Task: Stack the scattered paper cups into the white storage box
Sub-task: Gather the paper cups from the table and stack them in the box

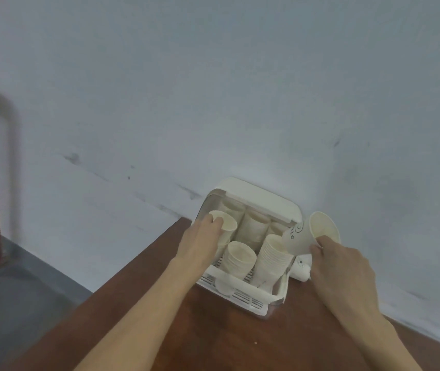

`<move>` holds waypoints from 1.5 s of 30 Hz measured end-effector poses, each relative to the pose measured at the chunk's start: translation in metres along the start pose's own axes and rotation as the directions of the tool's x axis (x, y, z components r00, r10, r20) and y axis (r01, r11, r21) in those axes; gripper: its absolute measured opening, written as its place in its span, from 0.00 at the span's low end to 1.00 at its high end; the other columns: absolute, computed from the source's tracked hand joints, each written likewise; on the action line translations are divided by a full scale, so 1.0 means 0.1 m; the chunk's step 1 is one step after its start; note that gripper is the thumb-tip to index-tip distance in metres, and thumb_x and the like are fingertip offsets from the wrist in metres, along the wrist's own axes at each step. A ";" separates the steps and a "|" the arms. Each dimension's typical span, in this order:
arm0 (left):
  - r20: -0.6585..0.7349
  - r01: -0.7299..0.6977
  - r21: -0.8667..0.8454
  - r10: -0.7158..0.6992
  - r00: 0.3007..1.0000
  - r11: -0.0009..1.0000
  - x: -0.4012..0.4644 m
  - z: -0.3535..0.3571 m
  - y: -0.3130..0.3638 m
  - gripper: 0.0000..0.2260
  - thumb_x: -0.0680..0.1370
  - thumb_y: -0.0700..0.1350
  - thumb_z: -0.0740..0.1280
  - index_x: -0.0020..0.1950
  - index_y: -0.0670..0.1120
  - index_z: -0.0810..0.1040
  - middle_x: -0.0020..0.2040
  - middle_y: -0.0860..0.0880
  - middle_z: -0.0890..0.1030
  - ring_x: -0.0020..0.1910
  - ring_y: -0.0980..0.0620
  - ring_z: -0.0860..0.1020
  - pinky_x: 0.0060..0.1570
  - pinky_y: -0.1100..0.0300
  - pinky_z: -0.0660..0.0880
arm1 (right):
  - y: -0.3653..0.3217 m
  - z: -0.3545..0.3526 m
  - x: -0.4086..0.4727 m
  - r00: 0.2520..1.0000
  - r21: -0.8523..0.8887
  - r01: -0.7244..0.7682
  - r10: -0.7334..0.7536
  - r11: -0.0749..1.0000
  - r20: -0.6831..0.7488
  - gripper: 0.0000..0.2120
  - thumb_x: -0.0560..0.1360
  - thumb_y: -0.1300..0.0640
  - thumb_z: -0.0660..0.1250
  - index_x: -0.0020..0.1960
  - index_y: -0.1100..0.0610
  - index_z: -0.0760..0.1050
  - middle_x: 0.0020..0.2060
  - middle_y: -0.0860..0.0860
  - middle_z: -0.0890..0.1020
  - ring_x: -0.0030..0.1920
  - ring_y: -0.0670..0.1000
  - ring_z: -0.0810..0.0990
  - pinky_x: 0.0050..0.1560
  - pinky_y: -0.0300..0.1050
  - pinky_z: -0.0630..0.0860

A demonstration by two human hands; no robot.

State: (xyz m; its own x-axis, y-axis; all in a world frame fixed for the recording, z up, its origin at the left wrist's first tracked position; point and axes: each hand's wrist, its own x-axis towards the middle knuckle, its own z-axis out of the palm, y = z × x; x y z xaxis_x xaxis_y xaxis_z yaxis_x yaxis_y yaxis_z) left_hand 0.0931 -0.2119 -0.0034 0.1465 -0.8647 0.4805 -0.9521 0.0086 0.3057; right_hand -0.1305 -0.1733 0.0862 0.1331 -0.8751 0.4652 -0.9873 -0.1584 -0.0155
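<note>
The box [243,298] sits at the table's [213,341] far edge against the wall [213,89], holding cup stacks [269,258] in rows, with the left hand [200,242] on a cup [224,223] at its left and the right hand [342,266] holding another cup [310,234] above its right side.

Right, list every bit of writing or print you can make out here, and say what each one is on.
"llo": dark letters, only partly readable, on the side of the paper cup that the right hand holds beside the storage box; a curly mark above them is too blurred to read.
Small dark print on the lying cup under that hand: too small to read.
Nothing else bears readable text.
</note>
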 end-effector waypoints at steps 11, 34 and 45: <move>0.207 0.013 0.029 -0.019 0.978 0.999 -0.15 -0.03 -0.01 0.15 0.81 0.39 0.57 0.67 0.37 0.69 0.66 0.39 0.69 0.68 0.41 0.66 0.59 0.52 0.70 | -0.53 0.27 0.08 0.978 -0.051 0.185 -0.179 0.981 0.102 0.08 0.81 0.54 0.53 0.53 0.52 0.70 0.38 0.50 0.76 0.44 0.55 0.79 0.40 0.46 0.71; 0.253 0.021 0.073 -0.039 0.967 0.997 -0.16 0.01 -0.04 0.17 0.78 0.33 0.58 0.67 0.38 0.67 0.64 0.39 0.73 0.62 0.40 0.73 0.55 0.48 0.72 | -0.76 0.65 0.20 0.917 -0.110 0.323 -0.282 0.940 0.283 0.03 0.78 0.58 0.55 0.47 0.51 0.64 0.44 0.51 0.77 0.47 0.54 0.78 0.32 0.45 0.63; 0.286 0.017 0.088 -0.041 0.957 0.996 -0.15 0.01 -0.05 0.21 0.77 0.32 0.60 0.70 0.38 0.64 0.64 0.39 0.73 0.62 0.39 0.74 0.54 0.48 0.73 | -0.78 0.89 0.19 0.843 -0.102 0.384 -0.304 0.918 0.444 0.13 0.78 0.62 0.52 0.37 0.53 0.54 0.58 0.55 0.75 0.59 0.56 0.75 0.43 0.46 0.63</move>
State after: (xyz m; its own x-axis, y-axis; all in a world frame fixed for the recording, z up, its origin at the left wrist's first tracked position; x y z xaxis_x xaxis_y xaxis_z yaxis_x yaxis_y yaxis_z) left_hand 0.0952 -0.1996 -0.0127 0.1028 -0.9718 0.2121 -0.9695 -0.0502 0.2399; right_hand -0.0435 -0.2188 0.0174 0.4509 -0.8926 0.0037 -0.8636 -0.4352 0.2544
